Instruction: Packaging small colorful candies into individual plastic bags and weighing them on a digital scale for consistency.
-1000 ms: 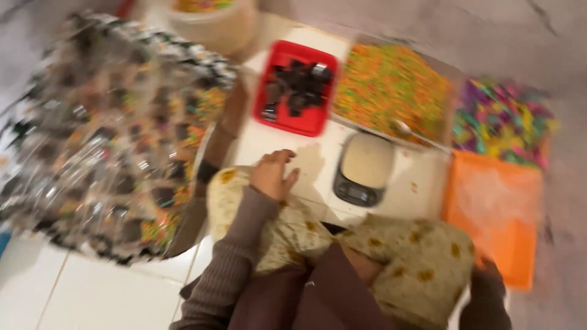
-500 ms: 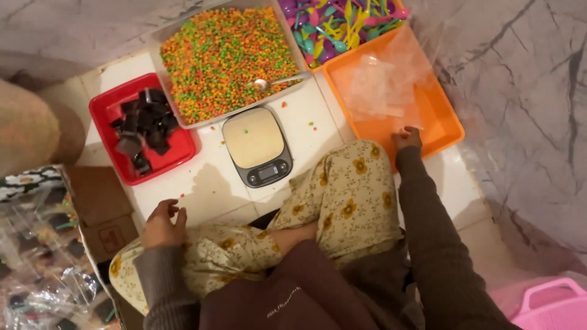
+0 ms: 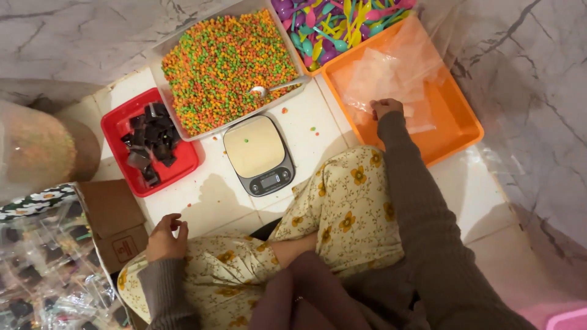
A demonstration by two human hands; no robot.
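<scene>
Left hand [image 3: 165, 237]: loosely curled, holding nothing, resting by the knee near a cardboard box [image 3: 113, 227].
Scale [image 3: 258, 154]: bare, mid-floor.
Right hand [image 3: 385, 107]: fingertips down on the clear bags [image 3: 391, 79] in the orange tray [image 3: 455, 131] — grip cannot be told.
Bags: likely light, limp, slippery — best pinched at one edge.

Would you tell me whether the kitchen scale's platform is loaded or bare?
Nearly bare: the kitchen scale carries only one small green pellet.

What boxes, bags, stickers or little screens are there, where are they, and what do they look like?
Scale screen: small grey rectangle on the front edge of the scale, floor centre.
Clear bags: see-through heap in the orange tray, upper right; right hand touches them.
Cardboard box: brown, flat, lower left by the left hand, with a small red label.
Filled packets: shiny clear pile, bottom left.
</scene>
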